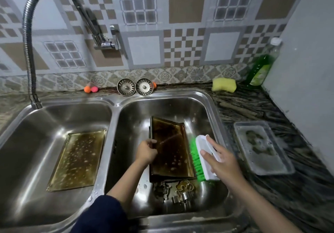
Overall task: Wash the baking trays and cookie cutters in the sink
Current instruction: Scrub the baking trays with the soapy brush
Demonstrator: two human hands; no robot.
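Home kitchen, washing-up corner. Evidence: double-bowl stainless sink (115,104) set in a dark veined stone counter (253,109); flexible wall-mounted tap (29,52); patterned tile backsplash (180,15); yellow sponge (224,85); green dish-soap bottle (262,68); two sink strainers (135,86).

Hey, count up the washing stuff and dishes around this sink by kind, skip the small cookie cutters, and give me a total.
Baking trays: 2 (one in the left basin, one in the right basin)
Scrub brush: 1
Sponge: 1
Soap bottle: 1
Sink strainers: 2
Clear plastic container: 1
Total: 8
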